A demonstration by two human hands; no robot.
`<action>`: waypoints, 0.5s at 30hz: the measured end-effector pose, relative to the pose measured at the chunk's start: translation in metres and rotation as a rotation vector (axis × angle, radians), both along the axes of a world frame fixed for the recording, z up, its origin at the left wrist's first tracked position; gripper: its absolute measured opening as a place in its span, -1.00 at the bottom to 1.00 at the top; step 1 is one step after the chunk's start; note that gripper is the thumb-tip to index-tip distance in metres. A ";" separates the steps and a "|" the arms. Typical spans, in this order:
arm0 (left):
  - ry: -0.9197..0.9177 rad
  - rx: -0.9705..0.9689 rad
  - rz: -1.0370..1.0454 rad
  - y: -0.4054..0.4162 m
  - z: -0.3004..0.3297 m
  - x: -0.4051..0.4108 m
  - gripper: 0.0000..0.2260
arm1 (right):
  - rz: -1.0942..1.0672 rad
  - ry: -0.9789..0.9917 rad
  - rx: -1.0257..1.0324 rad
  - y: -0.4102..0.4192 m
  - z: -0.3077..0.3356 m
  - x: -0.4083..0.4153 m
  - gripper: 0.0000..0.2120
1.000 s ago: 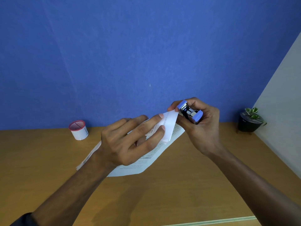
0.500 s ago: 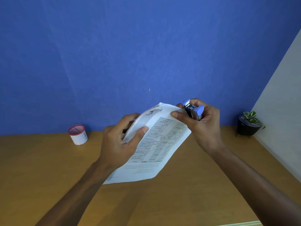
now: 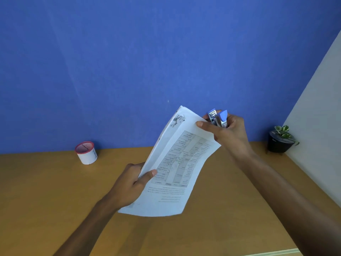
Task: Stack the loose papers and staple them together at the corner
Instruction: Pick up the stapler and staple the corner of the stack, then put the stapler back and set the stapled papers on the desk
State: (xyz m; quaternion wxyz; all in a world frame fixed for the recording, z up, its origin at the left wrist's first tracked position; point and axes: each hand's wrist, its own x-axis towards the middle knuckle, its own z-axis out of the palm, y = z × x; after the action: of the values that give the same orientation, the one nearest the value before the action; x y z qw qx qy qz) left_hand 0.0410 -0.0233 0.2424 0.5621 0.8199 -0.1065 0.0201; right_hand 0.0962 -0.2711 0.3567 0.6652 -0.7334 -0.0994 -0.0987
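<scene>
The papers (image 3: 177, 163) are gathered into one sheaf, held tilted above the desk (image 3: 46, 191). The left hand (image 3: 129, 183) pinches their near-left edge. The right hand (image 3: 227, 132) is closed around the small blue stapler (image 3: 217, 118), its forefinger resting on the far-right edge. Stacking looks finished; whether a staple is in cannot be told. Next, a corner must slide squarely into the stapler's mouth.

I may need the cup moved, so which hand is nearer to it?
Left. The left hand, gripping the papers, is right of the cup; the right hand, with the stapler, is farther right.
</scene>
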 end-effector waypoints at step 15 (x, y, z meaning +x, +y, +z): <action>0.218 -0.317 0.166 0.019 -0.035 0.024 -0.83 | -0.122 0.457 -0.158 -0.047 -0.121 0.094 -0.80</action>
State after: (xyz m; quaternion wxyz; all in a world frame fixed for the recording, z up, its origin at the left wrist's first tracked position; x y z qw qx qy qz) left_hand 0.0651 -0.0047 0.2069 0.6886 0.7246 0.0276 -0.0059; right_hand 0.1900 -0.3183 0.2352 0.6037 -0.7911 0.0906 0.0379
